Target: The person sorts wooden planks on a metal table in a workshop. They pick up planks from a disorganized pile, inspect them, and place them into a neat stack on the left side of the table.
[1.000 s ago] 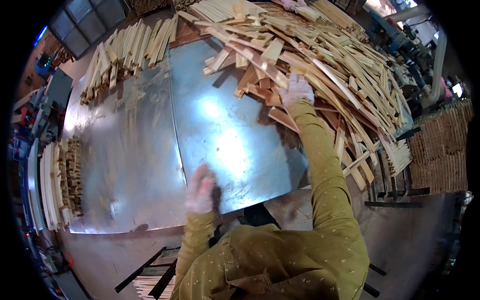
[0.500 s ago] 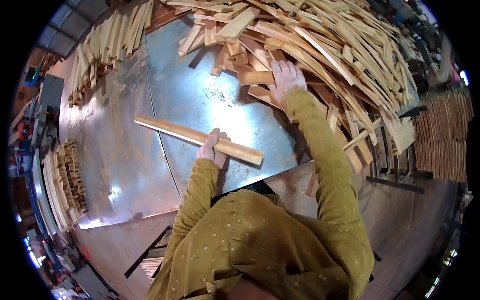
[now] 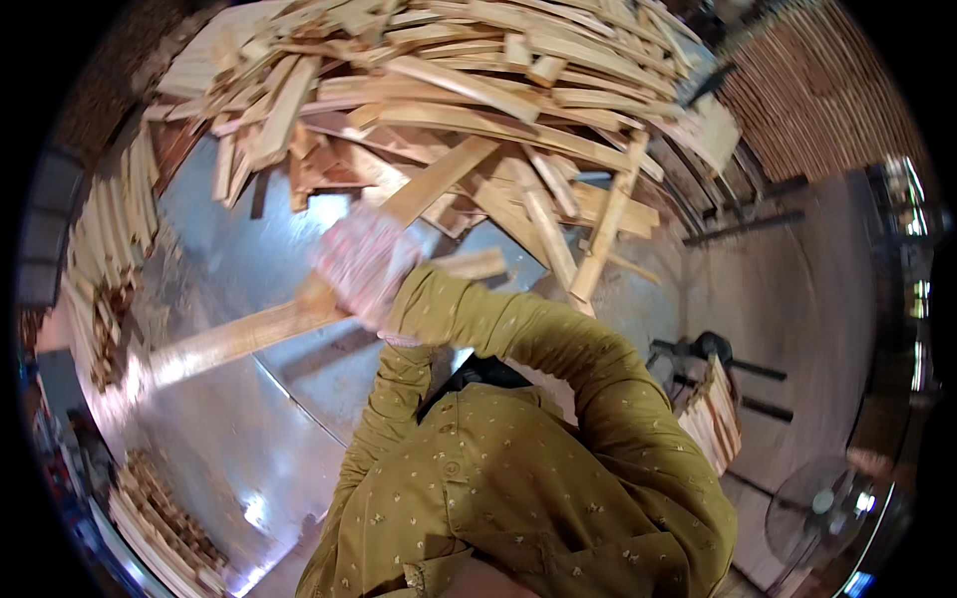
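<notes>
Two hands and wood above a metal-topped bench. The right hand, blurred, is shown over the bench, its grip closed around a slanting board, which projects on the far right side of the knuckles toward the pile of wood strips. The left hand is almost wholly hidden beneath the right; whether its fingers are together or apart cannot be told. A long board is seen to run out from under the hands to the left, over the bench; a wood end just right of the hands is probably part of it. The far side of the bench is covered by the pile, in which strips are crossed at many angles. Sticks are laid side by side at the left, and a stack of short pieces is set at the near left. A fan is seen at the near right. Each board is judged light, stiff and not easily broken, with dry faces little prone to slip; edges may splinter. It is best held near mid-length, across the flat faces, so that neither end is left to dip or swing.
</notes>
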A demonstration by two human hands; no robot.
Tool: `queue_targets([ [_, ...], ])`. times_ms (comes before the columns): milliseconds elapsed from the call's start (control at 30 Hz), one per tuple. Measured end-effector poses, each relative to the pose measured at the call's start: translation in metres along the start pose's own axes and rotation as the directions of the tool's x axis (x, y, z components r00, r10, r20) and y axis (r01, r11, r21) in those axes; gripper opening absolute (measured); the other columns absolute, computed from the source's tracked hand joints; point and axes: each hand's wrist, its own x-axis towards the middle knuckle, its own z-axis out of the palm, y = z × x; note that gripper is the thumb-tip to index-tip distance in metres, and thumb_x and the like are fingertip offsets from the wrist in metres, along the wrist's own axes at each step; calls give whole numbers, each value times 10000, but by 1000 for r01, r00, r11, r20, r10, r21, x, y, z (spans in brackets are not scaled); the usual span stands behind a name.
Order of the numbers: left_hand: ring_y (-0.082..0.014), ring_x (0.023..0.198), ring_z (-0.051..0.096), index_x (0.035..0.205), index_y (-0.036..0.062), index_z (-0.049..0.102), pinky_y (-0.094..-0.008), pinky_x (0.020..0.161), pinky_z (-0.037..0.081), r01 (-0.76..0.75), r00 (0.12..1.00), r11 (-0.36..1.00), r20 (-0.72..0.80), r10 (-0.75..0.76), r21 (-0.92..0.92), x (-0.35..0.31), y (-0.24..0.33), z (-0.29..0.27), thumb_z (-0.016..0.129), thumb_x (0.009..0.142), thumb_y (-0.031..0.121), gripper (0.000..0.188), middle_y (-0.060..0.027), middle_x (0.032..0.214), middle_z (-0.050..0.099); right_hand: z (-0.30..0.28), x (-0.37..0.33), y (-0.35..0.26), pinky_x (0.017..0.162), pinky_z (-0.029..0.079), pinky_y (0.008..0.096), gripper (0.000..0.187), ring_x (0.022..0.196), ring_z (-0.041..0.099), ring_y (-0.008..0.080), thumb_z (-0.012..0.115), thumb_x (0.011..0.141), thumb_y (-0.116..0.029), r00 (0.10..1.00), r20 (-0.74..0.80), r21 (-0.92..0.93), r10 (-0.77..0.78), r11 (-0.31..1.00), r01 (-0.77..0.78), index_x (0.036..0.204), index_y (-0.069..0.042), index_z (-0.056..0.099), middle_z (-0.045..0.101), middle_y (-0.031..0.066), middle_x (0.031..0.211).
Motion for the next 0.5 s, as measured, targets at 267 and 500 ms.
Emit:
queue_targets([
  [267,-307,1120,595,1356,39,469,-464,963,516,8,980,1000,-197,-8,-3,92,50,-2,612,935,345,539,-138,1282,574,-129,-87,67,1157,273,428,841,1413,314,326,589,851,-546,948,-314,-416,46,891,-181,1467,-33,337,391,200,1491],
  [500,-340,1056,616,1313,83,507,-560,937,528,97,679,747,-505,-533,-657,175,107,-5,649,916,345,496,-144,1222,597,-218,-153,223,981,455,421,949,1184,573,347,748,735,-510,77,-460,107,884,142,-984,1434,6,365,583,227,1257],
])
